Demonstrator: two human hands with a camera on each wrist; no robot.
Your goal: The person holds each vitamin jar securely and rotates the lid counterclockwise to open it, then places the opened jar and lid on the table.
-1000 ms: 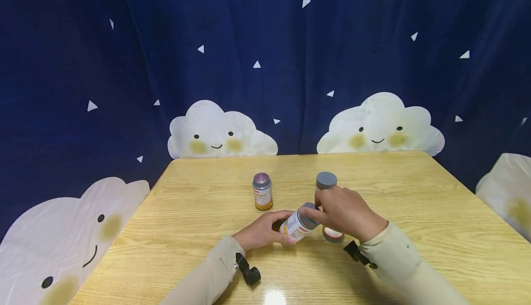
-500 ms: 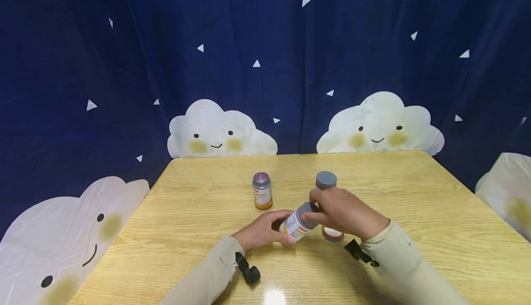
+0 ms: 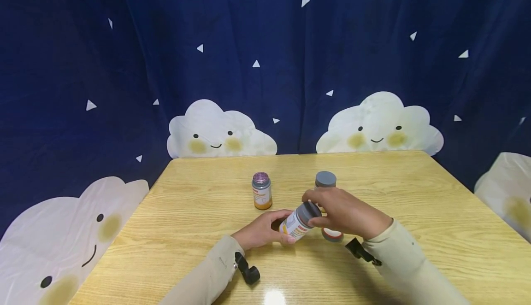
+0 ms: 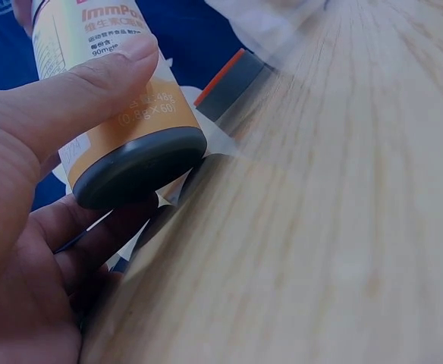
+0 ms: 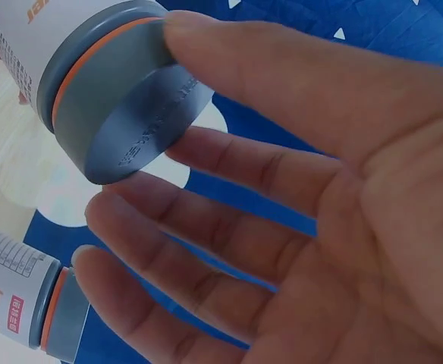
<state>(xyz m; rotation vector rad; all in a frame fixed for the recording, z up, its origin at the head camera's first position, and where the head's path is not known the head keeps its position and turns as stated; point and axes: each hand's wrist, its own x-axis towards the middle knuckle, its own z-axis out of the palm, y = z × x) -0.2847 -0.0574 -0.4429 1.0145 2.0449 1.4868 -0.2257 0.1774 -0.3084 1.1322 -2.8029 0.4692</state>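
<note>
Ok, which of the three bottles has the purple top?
The upright bottle on the left: its top shows purple. The tilted bottle and the bottle behind the right hand are topped in grey; the right hand touches the tilted one.

In the head view, the right hand [image 3: 347, 210] hides most of the standing bottle [image 3: 325, 179], and fine print on the held bottle [image 3: 295, 225] is too small to read.

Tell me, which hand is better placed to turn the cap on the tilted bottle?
Probably the right hand: it's at the gray cap, while the left hand is busy holding the bottle lower down.
</note>
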